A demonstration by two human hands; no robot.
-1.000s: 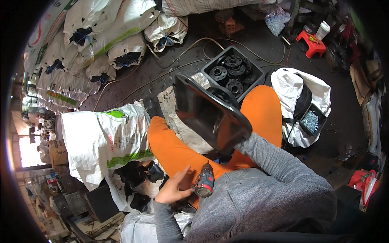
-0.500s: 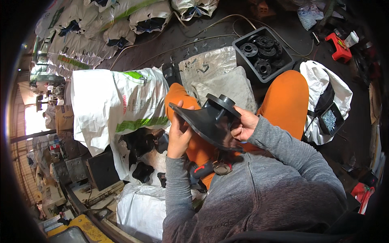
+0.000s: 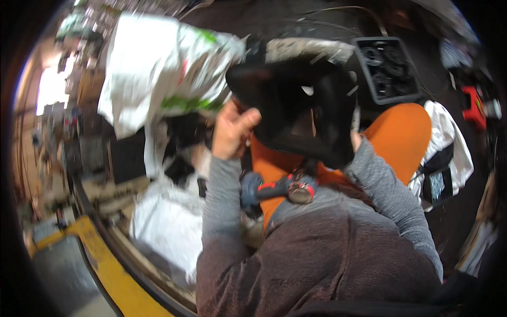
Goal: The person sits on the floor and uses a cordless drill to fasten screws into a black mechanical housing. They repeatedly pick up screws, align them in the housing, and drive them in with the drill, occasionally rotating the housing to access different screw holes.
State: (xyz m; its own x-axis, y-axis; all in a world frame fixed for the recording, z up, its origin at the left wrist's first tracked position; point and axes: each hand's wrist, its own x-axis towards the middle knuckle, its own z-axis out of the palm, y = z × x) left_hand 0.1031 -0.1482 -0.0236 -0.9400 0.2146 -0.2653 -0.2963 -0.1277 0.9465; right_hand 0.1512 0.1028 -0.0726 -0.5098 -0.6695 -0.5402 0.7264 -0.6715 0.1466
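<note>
A wide, flared black plastic part (image 3: pixel 274 113) with openings through its middle is held up over my lap, blurred by motion. My left hand (image 3: pixel 232 129) grips its left edge, thumb on the near side. At the right edge my right hand (image 3: pixel 357 139) is on the same part, its fingers mostly hidden behind it. Below, a cordless power tool (image 3: pixel 277 189), dark with red trim, lies across my lap against my orange trousers (image 3: pixel 404 134).
A grey crate (image 3: pixel 375 95) of round black parts stands ahead to the right. A large white sack (image 3: pixel 137 79) is at the left, another (image 3: pixel 169 227) nearer. A small box of screws (image 3: pixel 437 185) sits on white cloth at the right, with a red stool-like object (image 3: pixel 473 107) beyond.
The black part has been raised and turned, so its hollow, open side now faces me and the round collar is out of sight. Both hands moved with it. The view has shifted too.
</note>
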